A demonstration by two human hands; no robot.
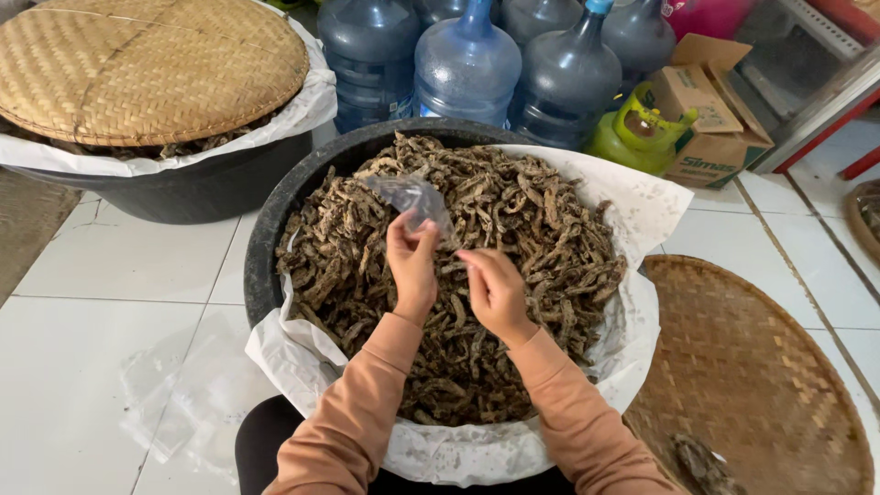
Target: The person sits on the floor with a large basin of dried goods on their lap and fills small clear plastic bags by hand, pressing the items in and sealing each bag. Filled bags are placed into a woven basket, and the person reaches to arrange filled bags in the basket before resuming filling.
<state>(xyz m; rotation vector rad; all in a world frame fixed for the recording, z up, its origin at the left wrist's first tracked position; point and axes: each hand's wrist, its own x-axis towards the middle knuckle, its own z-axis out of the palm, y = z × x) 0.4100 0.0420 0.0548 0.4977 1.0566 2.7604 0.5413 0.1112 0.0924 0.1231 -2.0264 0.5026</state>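
Note:
A large black tub (275, 211) lined with white paper (632, 202) holds a heap of dark brown fried strips (522, 229). My left hand (412, 266) is over the heap and pinches a small clear plastic bag (417, 197) that stands up from its fingers. My right hand (495, 289) is beside it, fingers curled and touching the bag's lower edge near the strips. Both forearms wear tan sleeves.
A second black tub (183, 188) at the back left is covered by a woven bamboo tray (147, 64). Another woven tray (752, 376) lies on the white tiled floor at the right. Several blue water jugs (467, 64), a green gas canister (637, 133) and a cardboard box (710, 110) stand behind.

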